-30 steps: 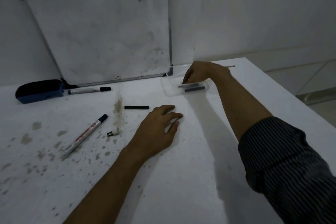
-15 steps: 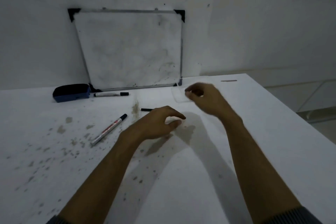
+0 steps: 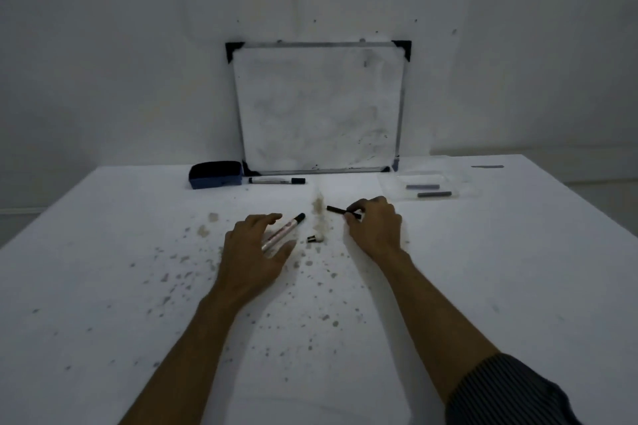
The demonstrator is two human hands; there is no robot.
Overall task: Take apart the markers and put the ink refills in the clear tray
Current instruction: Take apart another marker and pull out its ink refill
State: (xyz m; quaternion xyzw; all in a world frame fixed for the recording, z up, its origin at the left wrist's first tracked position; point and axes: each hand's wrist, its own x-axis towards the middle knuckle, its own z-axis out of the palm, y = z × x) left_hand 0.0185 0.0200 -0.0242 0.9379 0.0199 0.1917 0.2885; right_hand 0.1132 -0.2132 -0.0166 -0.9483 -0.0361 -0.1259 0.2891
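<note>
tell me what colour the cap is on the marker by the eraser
Black; the marker lies beside the eraser, clearest in the head view.

A: Where's the left hand [image 3: 253, 252]?

B: At about 11 o'clock, palm down, fingers spread and a little curled. The bare forearm runs back toward 7.

A: Is it gripping?

B: No, the fingers are loose and apart.

A: And the right hand [image 3: 374, 228]?

B: Around 1 o'clock, knuckles up, thumb and fingertips pinched together at its far left edge. The forearm comes in from 5, with a striped sleeve at the elbow.
</note>
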